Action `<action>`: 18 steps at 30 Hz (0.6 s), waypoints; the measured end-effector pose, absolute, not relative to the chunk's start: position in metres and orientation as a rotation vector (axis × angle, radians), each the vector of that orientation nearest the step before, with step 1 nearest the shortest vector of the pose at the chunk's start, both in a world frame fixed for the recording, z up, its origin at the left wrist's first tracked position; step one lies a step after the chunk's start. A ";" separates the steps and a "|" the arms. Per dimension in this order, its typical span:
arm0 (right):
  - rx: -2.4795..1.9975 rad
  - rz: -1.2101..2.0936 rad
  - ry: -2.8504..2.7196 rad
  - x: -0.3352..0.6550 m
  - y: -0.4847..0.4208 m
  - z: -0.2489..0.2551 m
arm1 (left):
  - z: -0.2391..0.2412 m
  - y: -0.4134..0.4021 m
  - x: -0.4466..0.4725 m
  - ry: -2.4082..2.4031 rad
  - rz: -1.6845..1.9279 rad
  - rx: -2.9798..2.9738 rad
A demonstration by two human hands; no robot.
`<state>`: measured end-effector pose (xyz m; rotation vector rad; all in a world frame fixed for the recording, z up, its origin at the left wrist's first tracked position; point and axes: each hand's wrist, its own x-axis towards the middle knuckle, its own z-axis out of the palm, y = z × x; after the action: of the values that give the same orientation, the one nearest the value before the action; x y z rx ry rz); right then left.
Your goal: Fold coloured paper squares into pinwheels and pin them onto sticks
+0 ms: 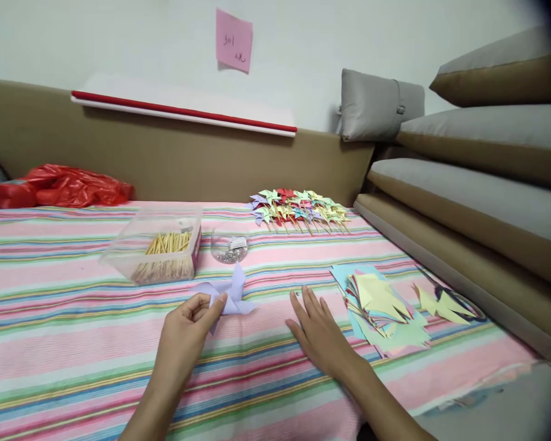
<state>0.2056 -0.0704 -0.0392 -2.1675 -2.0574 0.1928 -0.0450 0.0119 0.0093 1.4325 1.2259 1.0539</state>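
Note:
A folded lavender paper pinwheel (pixel 233 294) is pinched between the thumb and fingers of my left hand (pixel 190 318), held just above the striped cloth. My right hand (pixel 319 334) lies flat on the cloth with its fingers spread, its fingertips beside a tiny dark pin-like item (pixel 297 293). Beyond the pinwheel stands a clear round container (pixel 229 246) with small metal pins and a white label inside. To its left is a clear plastic box (pixel 195 245) full of short wooden sticks (pixel 168 245).
Finished pinwheels on sticks (pixel 298 208) lie at the back. Cut paper sheets (pixel 381 300) are piled right of my right hand, near scissors (pixel 463 301). A red plastic bag (pixel 73 185) lies back left. Grey-brown cushions (pixel 477 190) are stacked along the right side.

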 end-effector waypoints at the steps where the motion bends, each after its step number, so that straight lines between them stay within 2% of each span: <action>1: -2.182 0.154 -2.043 0.203 -0.068 -0.042 | 0.008 0.012 -0.045 1.223 1.054 1.428; 9: -2.242 0.083 -1.980 0.193 -0.056 -0.044 | 0.006 0.011 -0.039 1.140 1.171 1.220; 18: -2.230 0.080 -1.720 0.205 -0.051 -0.014 | 0.003 0.009 -0.028 1.058 1.206 0.966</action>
<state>0.2047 -0.0507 -0.0137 -2.2302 -1.7196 0.0799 -0.0277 0.0091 0.0028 0.9660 1.0577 1.2062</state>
